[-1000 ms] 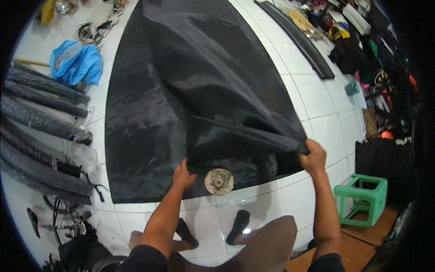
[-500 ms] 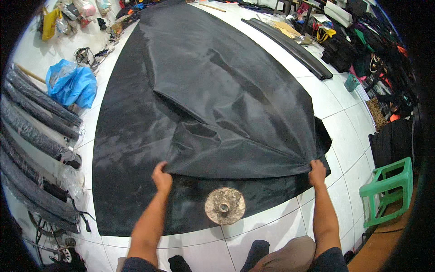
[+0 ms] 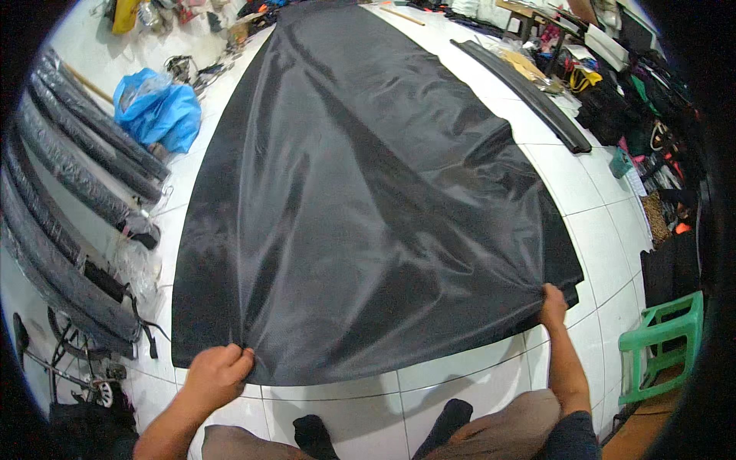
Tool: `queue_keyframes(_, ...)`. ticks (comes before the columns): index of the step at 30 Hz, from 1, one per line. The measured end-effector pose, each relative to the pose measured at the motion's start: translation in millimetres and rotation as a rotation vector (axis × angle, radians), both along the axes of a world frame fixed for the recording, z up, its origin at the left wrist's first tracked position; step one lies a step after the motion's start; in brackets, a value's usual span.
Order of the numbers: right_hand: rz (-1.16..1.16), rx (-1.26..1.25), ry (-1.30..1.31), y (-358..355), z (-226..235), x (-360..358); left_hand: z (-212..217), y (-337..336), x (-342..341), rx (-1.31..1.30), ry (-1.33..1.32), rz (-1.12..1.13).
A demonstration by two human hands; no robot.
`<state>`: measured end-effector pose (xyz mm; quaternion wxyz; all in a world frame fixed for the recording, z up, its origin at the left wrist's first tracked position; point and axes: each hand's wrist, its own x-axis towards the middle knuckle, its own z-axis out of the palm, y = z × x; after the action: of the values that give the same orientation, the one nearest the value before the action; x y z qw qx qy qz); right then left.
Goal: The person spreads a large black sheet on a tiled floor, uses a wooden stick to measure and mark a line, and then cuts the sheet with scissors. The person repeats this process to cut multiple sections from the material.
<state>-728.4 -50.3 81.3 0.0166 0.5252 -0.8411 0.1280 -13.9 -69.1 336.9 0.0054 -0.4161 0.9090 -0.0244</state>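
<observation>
A large sheet of shiny black fabric stretches away from me across the floor, over another black layer that shows along its left side. My left hand is closed on the sheet's near edge toward its left corner. Farther right, my right hand grips the same sheet near its right corner. Folds run between the two hands, and the sheet looks pulled taut at both grips. The round, worn disc seen earlier is hidden, apparently beneath the sheet.
Wrapped fabric rolls and a blue plastic bag lie along the left. A dark roll rests on the white tiles at right, with a green plastic stool nearer me. Piled goods line the far right. My feet stand at the near edge.
My left hand has drawn the sheet's edge toward me and to the left, covering the round disc. My right hand has shifted slightly right and nearer, still gripping. The view has shifted a little.
</observation>
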Motion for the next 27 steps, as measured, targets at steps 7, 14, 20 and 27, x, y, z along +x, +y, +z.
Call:
queue_keyframes(7, 0.034, -0.031, -0.046, 20.8, 50.5, 14.4, -171.7, 35.6, 57.2, 0.439, 0.572, 0.336)
queue_keyframes(14, 0.051, 0.091, 0.129, 16.8, 46.4, -0.5, -292.0, -38.7, 156.4, 0.201, 0.568, 1.646)
queue_keyframes(20, -0.016, 0.186, 0.093, 10.4, 52.6, 21.1, -316.2, -97.8, 102.8, 0.319, 0.733, 1.808)
queue_keyframes(27, -0.031, 0.252, 0.117, -40.5, 42.6, 65.9, -295.4, -126.7, 182.3, 0.068, 1.438, 1.539)
